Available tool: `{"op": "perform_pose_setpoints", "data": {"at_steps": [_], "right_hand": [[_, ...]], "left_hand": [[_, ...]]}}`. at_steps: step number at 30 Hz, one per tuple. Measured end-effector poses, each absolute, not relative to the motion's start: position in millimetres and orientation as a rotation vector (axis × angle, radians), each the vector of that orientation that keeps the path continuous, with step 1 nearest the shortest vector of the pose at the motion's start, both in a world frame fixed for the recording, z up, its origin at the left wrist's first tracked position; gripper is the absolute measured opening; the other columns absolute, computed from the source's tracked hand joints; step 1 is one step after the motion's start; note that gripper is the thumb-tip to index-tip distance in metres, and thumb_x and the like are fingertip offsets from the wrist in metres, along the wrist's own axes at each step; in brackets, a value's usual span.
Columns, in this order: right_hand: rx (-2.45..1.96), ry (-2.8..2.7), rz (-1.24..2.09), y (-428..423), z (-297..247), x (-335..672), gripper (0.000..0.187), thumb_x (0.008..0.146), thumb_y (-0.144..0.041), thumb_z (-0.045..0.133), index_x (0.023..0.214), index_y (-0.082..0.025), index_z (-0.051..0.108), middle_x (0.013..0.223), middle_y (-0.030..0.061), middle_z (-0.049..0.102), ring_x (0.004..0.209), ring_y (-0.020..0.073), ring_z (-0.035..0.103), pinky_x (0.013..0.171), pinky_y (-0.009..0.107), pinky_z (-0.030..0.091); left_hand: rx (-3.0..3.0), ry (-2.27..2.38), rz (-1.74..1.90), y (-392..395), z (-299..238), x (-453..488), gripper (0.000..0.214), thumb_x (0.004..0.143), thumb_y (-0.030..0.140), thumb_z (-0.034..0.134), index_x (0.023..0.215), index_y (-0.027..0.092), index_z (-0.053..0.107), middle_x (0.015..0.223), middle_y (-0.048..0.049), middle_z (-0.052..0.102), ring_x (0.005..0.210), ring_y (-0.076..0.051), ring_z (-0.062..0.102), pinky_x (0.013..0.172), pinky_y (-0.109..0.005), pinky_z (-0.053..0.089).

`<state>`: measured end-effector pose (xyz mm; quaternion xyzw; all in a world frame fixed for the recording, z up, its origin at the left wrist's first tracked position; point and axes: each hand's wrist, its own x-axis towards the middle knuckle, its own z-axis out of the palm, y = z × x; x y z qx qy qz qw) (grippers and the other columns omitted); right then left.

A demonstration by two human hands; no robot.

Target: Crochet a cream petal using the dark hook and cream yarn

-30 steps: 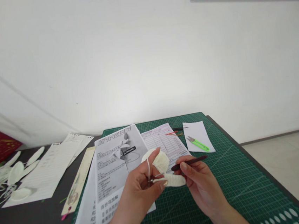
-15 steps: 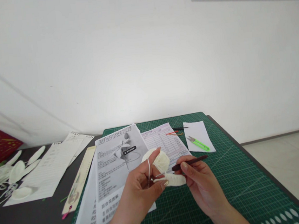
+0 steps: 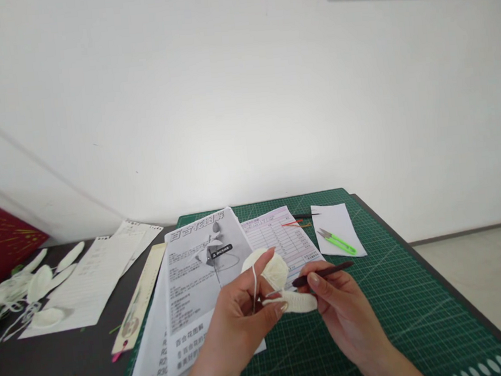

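My left hand (image 3: 240,313) pinches a small cream crochet piece (image 3: 297,301) between thumb and fingers, with a strand of white yarn (image 3: 254,282) running up over the raised index finger. A ball of cream yarn (image 3: 276,268) sits just behind that hand on the papers. My right hand (image 3: 344,309) grips a dark crochet hook (image 3: 325,273), its tip meeting the crochet piece. Both hands hover above the green cutting mat (image 3: 378,317).
Printed instruction sheets (image 3: 197,276) and a pink form (image 3: 277,238) lie on the mat. Green thread snips (image 3: 336,241) rest on a white slip at the back right. To the left lie lined paper (image 3: 86,280), a bookmark strip (image 3: 139,296) and white crocheted petals (image 3: 38,288).
The hands and crochet piece keep the same grip. The view has shifted slightly, so everything sits a little further right in the picture.
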<state>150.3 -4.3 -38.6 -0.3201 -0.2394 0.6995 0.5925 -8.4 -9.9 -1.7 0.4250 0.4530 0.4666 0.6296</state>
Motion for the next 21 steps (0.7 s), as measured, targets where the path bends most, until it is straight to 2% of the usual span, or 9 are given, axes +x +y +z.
{"op": "perform_pose_setpoints", "data": {"at_steps": [7,16,21], "right_hand": [[-0.748,-0.544,1.625,-4.4,-39.6,150.5,0.016,0.066,-0.026,0.083,0.076,-0.016,0.074,0.067,0.0023,0.072,0.057,0.0096,0.063,0.055,0.016,0.048],[-0.753,-0.558,1.614,-4.5,-38.7,150.2,0.017,0.066,-0.027,0.082,0.076,-0.016,0.074,0.064,0.0016,0.072,0.057,0.0088,0.063,0.055,0.015,0.048],[-0.762,-0.549,1.61,-4.3,-39.3,150.4,0.017,0.065,-0.027,0.083,0.076,-0.017,0.074,0.065,0.002,0.072,0.056,0.0095,0.062,0.054,0.017,0.047]], "left_hand": [[1.078,1.039,1.019,-10.4,-6.5,-11.2,0.055,0.071,0.022,0.074,0.124,0.024,0.06,0.072,0.0018,0.055,0.061,-0.012,0.044,0.059,-0.024,0.036],[1.06,1.026,1.018,-10.7,-9.9,-12.2,0.063,0.07,0.022,0.075,0.129,0.027,0.056,0.074,0.0022,0.056,0.066,-0.013,0.049,0.063,-0.025,0.04],[0.98,1.029,1.076,-13.0,-5.1,-7.5,0.058,0.069,0.02,0.075,0.124,0.025,0.061,0.073,0.0031,0.053,0.066,-0.012,0.048,0.065,-0.025,0.039]]}}
